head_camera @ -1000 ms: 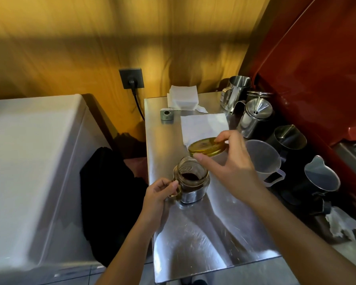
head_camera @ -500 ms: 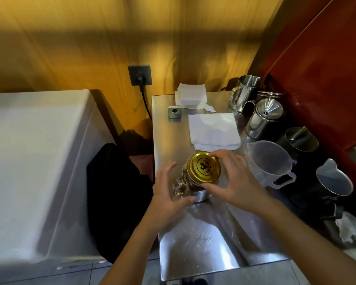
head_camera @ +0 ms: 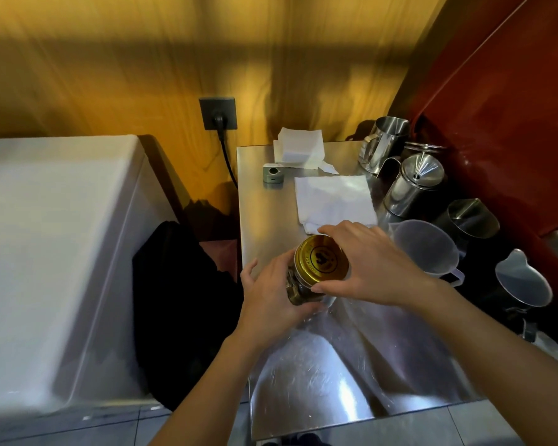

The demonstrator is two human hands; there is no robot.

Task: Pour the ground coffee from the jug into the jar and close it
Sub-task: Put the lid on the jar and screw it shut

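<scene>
Here the right hand (head_camera: 371, 263) arches over the gold lid (head_camera: 321, 259), fingertips gripping its rim, seated on the glass jar (head_camera: 298, 292). The left hand (head_camera: 271, 296) wraps the jar's side. The jar stands near the steel table's (head_camera: 310, 381) left edge; the clear plastic jug (head_camera: 424, 246) sits toward the right edge, bare metal along the near edge

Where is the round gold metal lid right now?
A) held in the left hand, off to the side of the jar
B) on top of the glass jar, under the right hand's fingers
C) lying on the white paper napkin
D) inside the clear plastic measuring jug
B: the round gold metal lid sits on the mouth of the glass jar, with the right hand gripping its rim while the left hand holds the jar's side.
</scene>
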